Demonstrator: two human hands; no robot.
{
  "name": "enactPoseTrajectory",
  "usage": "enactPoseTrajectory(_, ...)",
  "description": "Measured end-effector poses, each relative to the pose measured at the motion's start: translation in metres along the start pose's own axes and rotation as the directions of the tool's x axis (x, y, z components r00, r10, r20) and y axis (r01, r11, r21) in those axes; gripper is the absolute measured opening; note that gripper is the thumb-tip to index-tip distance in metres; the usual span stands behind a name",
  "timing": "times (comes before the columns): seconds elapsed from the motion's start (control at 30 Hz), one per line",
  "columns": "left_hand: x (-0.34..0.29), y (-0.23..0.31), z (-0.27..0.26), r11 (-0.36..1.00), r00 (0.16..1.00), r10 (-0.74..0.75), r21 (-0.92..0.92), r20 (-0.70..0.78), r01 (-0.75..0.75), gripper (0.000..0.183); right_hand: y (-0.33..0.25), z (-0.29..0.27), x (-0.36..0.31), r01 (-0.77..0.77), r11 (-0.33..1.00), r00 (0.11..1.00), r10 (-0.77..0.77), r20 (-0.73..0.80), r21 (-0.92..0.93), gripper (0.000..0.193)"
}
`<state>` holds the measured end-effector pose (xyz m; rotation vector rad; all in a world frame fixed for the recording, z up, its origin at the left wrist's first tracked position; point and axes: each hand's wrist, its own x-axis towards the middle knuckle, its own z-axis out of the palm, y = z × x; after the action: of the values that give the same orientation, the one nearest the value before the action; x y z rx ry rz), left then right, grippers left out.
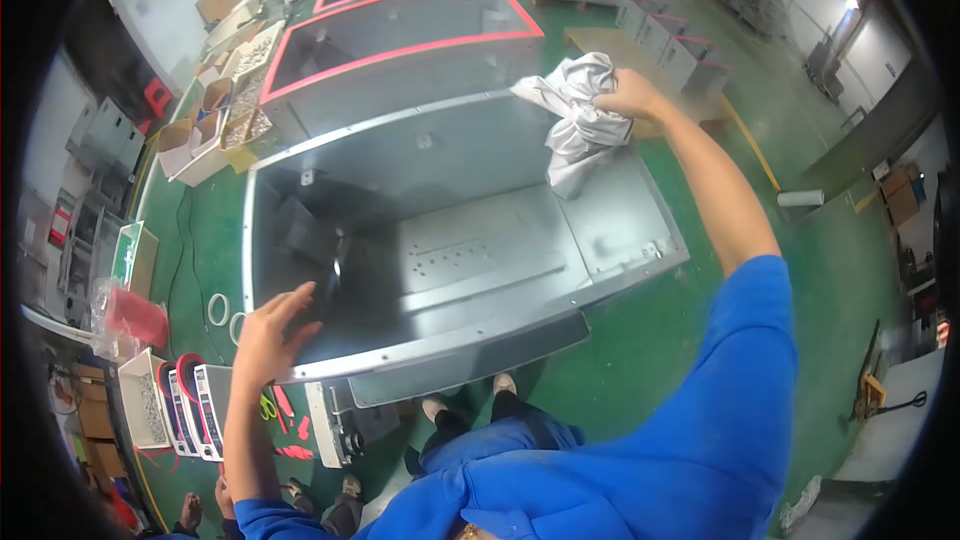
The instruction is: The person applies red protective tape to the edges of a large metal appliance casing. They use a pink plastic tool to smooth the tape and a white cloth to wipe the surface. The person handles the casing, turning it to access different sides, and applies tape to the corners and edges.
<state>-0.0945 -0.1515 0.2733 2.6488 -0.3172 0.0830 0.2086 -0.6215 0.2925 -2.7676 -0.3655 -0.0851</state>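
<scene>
A large grey sheet-metal box (480, 175) lies in front of me with its open side up. Rivets dot its pale rim, and a group of small holes shows in its floor. My right hand (632, 98) grips a crumpled whitish cloth (580, 125) at the box's far right corner, and the cloth hangs down over the inside there. At the near left corner, my left hand (272, 333) is over the rim with its fingers apart and nothing in them. Whether its palm touches the rim, I cannot tell.
Beyond stand more metal boxes with red-edged rims (400, 32); a person's hands show at the far one. Bins of small hardware (245, 125) line the left. Tape rings (219, 309), yellow-green scissors (267, 406) and white control units (212, 405) lie nearer.
</scene>
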Motion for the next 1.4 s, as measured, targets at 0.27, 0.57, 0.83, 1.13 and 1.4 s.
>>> enactPoseTrajectory(0.27,0.002,-0.003,0.004,0.996,0.999,0.027,-0.081,-0.035,-0.029,0.054,0.068,-0.033,-0.192,-0.300,0.896,0.954,0.274,0.125,0.328,0.054)
enactPoseTrajectory(0.57,-0.005,0.001,-0.003,0.976,0.980,0.145,-0.141,-0.138,-0.164,0.055,-0.058,0.082,-0.309,0.237,0.884,0.886,-0.026,-0.463,0.403,0.076)
enactPoseTrajectory(0.83,-0.044,-0.004,-0.003,0.832,0.832,0.194,-0.361,-0.520,-0.420,0.049,-0.302,0.144,-0.287,0.557,0.712,0.825,-0.418,-0.379,0.427,0.079)
enactPoseTrajectory(1.13,-0.135,-0.043,0.026,0.528,0.624,-0.506,-0.785,-0.596,-0.322,0.071,-0.456,0.185,-0.247,0.842,0.474,0.537,-0.699,-0.473,0.256,0.080)
enactPoseTrajectory(1.4,-0.135,-0.101,0.073,0.137,0.742,-0.521,-0.899,-0.423,-0.417,0.095,-0.481,0.207,-0.235,0.805,0.590,0.561,-0.790,-0.246,-0.061,0.051)
